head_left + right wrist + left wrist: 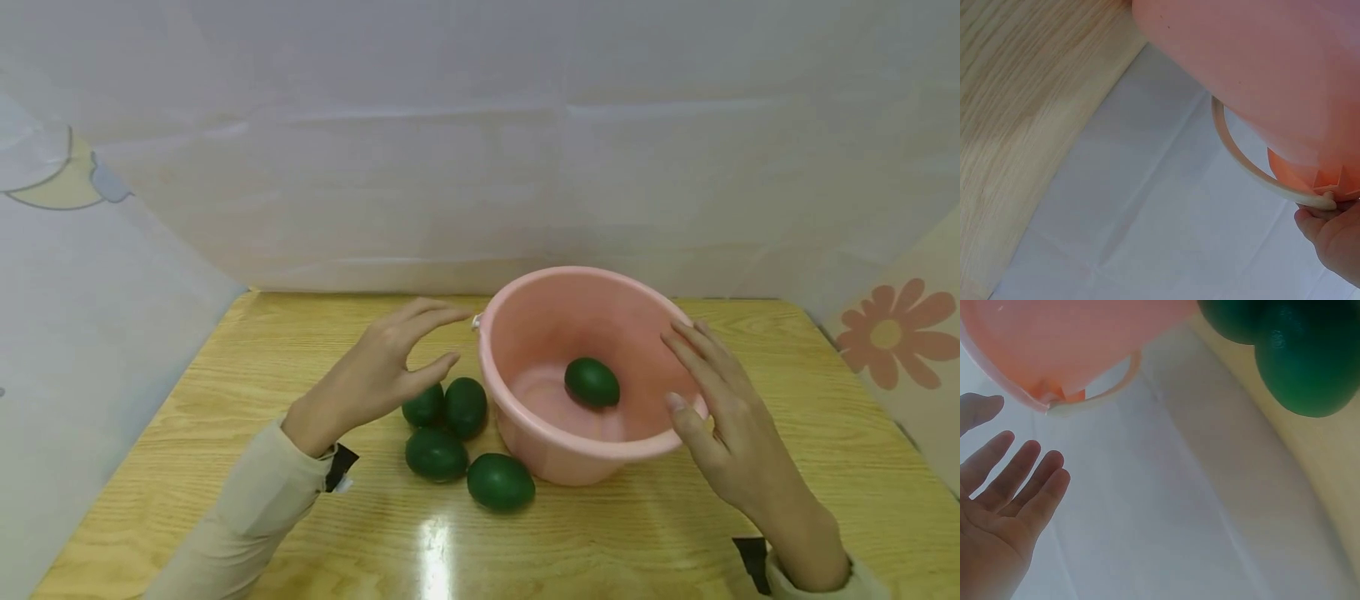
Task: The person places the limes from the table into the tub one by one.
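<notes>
A pink bucket (532, 454) leans slightly on the wooden table, its mouth facing me. Inside it lies one glossy dark green egg-shaped object (592, 382). Several more like it, such as the nearest green oval (501, 482), sit on the table left of the bucket. My left hand (375, 367) hovers above these, fingers spread; the left wrist view shows its fingertips apart from the bucket's rim. My right hand (738, 433) is at the bucket's right rim, fingers extended over it. In the right wrist view, its fingers are beside the pale handle's (1241, 159) pivot.
The wooden table (300, 533) runs back to a pale sheet-covered wall (465, 192). More covered walls stand left and right, with a red flower print (896, 333) on the right one. The handle hangs down behind the bucket.
</notes>
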### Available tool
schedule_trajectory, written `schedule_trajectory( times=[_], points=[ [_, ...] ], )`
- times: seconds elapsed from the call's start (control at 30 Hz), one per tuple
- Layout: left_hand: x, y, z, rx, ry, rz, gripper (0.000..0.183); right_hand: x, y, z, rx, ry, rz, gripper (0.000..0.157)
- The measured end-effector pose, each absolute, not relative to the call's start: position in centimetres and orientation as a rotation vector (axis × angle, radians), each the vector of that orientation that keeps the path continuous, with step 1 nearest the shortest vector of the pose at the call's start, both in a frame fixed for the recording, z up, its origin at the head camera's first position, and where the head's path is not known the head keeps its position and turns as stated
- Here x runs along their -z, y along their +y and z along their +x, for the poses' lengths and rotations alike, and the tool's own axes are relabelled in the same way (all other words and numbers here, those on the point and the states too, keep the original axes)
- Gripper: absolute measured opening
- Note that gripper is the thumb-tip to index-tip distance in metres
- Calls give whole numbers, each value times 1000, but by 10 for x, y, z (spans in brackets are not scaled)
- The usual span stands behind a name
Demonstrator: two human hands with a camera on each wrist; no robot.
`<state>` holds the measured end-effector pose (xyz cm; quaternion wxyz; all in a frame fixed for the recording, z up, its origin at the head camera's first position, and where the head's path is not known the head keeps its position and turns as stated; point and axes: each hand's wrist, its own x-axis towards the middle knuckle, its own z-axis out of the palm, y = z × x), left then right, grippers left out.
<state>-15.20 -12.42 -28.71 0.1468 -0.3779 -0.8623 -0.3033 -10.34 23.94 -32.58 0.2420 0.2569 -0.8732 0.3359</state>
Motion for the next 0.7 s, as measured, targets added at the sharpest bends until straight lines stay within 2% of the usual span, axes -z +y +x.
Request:
schedule_trajectory(
  times=[0.7],
  points=[
    [309, -135, -152, 811, -2585, -1058, 49, 325, 241, -103, -928, -2418, 683, 56]
  ],
)
